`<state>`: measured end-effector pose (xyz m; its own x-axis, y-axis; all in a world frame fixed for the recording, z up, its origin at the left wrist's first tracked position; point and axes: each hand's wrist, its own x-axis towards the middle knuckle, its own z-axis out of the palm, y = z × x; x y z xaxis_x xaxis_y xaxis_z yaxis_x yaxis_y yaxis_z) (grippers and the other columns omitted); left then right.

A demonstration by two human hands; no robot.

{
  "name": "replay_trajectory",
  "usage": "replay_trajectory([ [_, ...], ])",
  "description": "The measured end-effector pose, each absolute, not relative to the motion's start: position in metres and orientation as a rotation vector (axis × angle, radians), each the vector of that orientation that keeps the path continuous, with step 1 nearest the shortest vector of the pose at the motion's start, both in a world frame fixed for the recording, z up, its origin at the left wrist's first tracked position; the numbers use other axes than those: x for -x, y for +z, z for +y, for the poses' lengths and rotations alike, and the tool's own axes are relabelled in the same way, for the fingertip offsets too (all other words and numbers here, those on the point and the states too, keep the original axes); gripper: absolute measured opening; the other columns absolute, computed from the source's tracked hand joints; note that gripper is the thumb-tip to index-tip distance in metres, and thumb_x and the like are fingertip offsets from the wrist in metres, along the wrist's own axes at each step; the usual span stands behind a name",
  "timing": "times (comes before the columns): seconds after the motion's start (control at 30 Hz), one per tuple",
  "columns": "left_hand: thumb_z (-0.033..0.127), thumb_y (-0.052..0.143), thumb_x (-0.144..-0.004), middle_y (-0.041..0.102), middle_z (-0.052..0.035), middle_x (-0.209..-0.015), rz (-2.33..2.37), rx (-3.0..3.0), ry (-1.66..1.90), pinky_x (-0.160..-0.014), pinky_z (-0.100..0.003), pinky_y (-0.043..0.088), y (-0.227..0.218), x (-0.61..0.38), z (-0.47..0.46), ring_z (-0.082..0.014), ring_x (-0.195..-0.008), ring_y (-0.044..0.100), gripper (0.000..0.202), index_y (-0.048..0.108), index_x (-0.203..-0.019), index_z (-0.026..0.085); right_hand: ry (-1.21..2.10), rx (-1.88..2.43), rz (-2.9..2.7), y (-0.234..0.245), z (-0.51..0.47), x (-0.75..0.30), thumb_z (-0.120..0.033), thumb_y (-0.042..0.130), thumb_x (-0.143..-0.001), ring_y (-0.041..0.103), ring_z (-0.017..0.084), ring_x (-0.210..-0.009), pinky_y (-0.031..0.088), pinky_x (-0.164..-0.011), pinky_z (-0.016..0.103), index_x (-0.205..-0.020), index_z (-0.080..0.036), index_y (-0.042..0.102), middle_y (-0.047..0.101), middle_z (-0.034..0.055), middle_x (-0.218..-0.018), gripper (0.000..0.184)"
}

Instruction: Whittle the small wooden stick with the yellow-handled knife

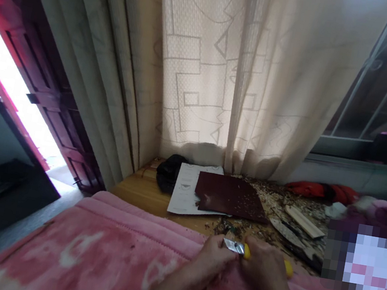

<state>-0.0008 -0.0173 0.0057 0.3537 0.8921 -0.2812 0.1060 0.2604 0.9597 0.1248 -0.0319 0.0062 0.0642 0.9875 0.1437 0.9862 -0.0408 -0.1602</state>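
the fingers (253, 250) of the right hand (263, 270) are curled and pressed together around a yellow-handled utility knife (245, 251), and its bright steel blade (233, 246) points toward the left hand (209, 261). the knife's long axis lies nearly crosswise, with the handle running off toward 4 o'clock from the blade and the tip toward 9. the right hand is nearer the handle, the left nearer the blade. the left hand's fingers are curled in close by the blade, but i cannot tell whether they pinch anything. both hands sit over a pink quilted blanket (50, 245). past them, wood shavings (266, 197) litter a wooden tabletop (144, 193). a dark red sheet of sandpaper (229, 196) lies at 12 o'clock, overlapping a printed white paper (188, 188) at 11, with a black cloth bundle (170, 173) beyond it. pale wooden strips (303, 222) lie at 2 o'clock, and a red cloth (321, 190) lies past them at 1. farthest off hangs a patterned cream curtain (206, 68).
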Motion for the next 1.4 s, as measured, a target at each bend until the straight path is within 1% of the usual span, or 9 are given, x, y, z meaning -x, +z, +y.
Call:
replay_trajectory([
  [0.33,0.018,0.054,-0.057,0.035,0.0079,-0.04,1.092,-1.161,0.702,-0.033,-0.015,0.019,0.009,0.001,-0.017,-0.0024,-0.033,0.028,0.007,0.048,-0.06,0.014,-0.016,2.108,-2.019,-0.001,-0.03,-0.129,-0.026,0.042,-0.067,0.053,0.017,-0.064,0.025,-0.053,0.025,-0.068,-0.02,0.054,0.061,0.0043,-0.069,0.014],
  [0.5,0.02,0.057,-0.056,0.036,0.0076,-0.041,1.103,-1.154,0.702,-0.035,-0.015,0.018,0.009,0.0,-0.015,-0.0023,-0.034,0.027,0.012,0.049,-0.063,0.014,0.056,2.168,-2.018,0.002,-0.029,-0.127,-0.032,0.043,-0.067,0.054,0.019,-0.066,0.028,-0.055,0.026,-0.069,-0.019,0.055,0.061,0.0067,-0.071,0.018],
  [0.6,0.02,0.055,-0.057,0.037,0.0075,-0.042,1.083,-1.148,0.68,-0.034,-0.016,0.019,0.011,0.001,-0.016,-0.003,-0.034,0.027,0.012,0.048,-0.065,0.015,0.059,2.162,-2.01,0.0,-0.027,-0.132,-0.033,0.042,-0.068,0.054,0.019,-0.066,0.029,-0.056,0.027,-0.07,-0.019,0.056,0.061,0.0069,-0.071,0.02],
  [0.77,0.011,0.048,-0.054,0.033,0.0081,-0.041,1.055,-1.195,0.682,-0.035,-0.016,0.017,0.014,0.003,-0.02,-0.0027,-0.035,0.026,0.01,0.04,-0.056,0.016,0.068,2.3,-1.889,-0.001,-0.02,-0.146,-0.027,0.038,-0.067,0.054,0.019,-0.068,0.03,-0.057,0.027,-0.072,-0.02,0.056,0.061,0.0063,-0.072,0.02],
  [0.9,0.011,0.046,-0.055,0.031,0.0082,-0.041,1.053,-1.188,0.714,-0.035,-0.016,0.017,0.014,0.004,-0.018,-0.0027,-0.035,0.026,0.009,0.038,-0.055,0.016,0.098,2.359,-1.799,0.005,-0.019,-0.148,-0.029,0.038,-0.067,0.054,0.02,-0.068,0.029,-0.056,0.027,-0.07,-0.021,0.056,0.061,0.0063,-0.071,0.02],
  [1.0,0.016,0.049,-0.057,0.032,0.0082,-0.04,1.021,-1.183,0.694,-0.034,-0.016,0.017,0.014,0.006,-0.016,-0.0026,-0.033,0.026,0.01,0.04,-0.056,0.016,0.068,2.29,-1.848,0.006,-0.022,-0.143,-0.03,0.038,-0.069,0.053,0.019,-0.068,0.027,-0.056,0.026,-0.067,-0.02,0.055,0.061,0.0059,-0.07,0.02],
  [1.17,0.027,0.055,-0.059,0.034,0.0082,-0.039,0.955,-1.147,0.68,-0.03,-0.016,0.018,0.011,0.005,-0.016,-0.003,-0.029,0.026,0.015,0.046,-0.064,0.016,-0.002,2.097,-1.977,0.001,-0.027,-0.134,-0.028,0.042,-0.067,0.053,0.016,-0.064,0.025,-0.054,0.024,-0.067,-0.02,0.053,0.061,0.003,-0.067,0.013],
  [1.27,0.026,0.055,-0.059,0.032,0.0092,-0.037,1.025,-1.143,0.665,-0.029,-0.017,0.015,0.008,0.004,-0.015,-0.0034,-0.027,0.024,0.015,0.047,-0.066,0.016,0.004,2.095,-2.002,0.002,-0.029,-0.13,-0.028,0.044,-0.066,0.053,0.015,-0.061,0.024,-0.053,0.024,-0.066,-0.02,0.053,0.061,0.0033,-0.067,0.012],
  [1.4,0.023,0.055,-0.058,0.033,0.0092,-0.038,1.064,-1.164,0.669,-0.031,-0.015,0.017,0.006,0.003,-0.014,-0.0022,-0.028,0.026,0.013,0.046,-0.064,0.016,0.01,2.1,-2.015,0.007,-0.031,-0.125,-0.027,0.044,-0.066,0.052,0.015,-0.061,0.023,-0.052,0.024,-0.066,-0.02,0.054,0.06,0.0038,-0.066,0.012],
])
